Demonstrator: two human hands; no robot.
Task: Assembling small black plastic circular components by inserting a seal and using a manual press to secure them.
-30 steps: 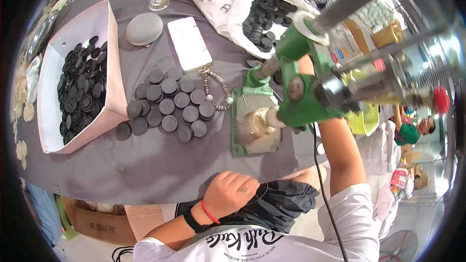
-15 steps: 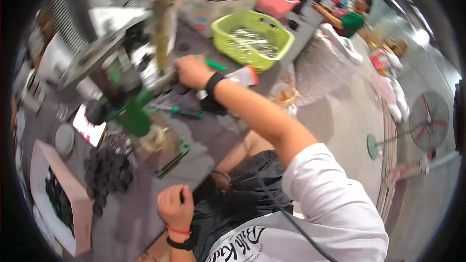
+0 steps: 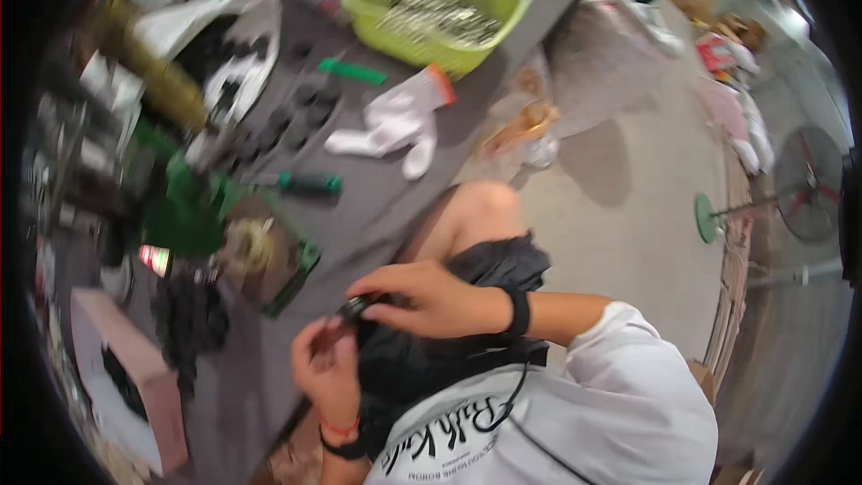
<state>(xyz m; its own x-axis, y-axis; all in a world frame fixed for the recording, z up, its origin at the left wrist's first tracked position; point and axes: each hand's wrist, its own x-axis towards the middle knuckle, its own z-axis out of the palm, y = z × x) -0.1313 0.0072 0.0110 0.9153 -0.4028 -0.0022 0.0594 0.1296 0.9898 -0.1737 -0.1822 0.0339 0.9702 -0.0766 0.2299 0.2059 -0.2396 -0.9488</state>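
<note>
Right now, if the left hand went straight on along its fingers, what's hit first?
Most likely the small dark piece in the fingertips of the right hand, then that hand itself. Blur hides depth and whether the left hand touches the piece.

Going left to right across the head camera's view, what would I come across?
Pale pink open box → green-edged metal press base → left bare hand → right bare hand, holding a small dark piece → round grey floor fan.
</note>
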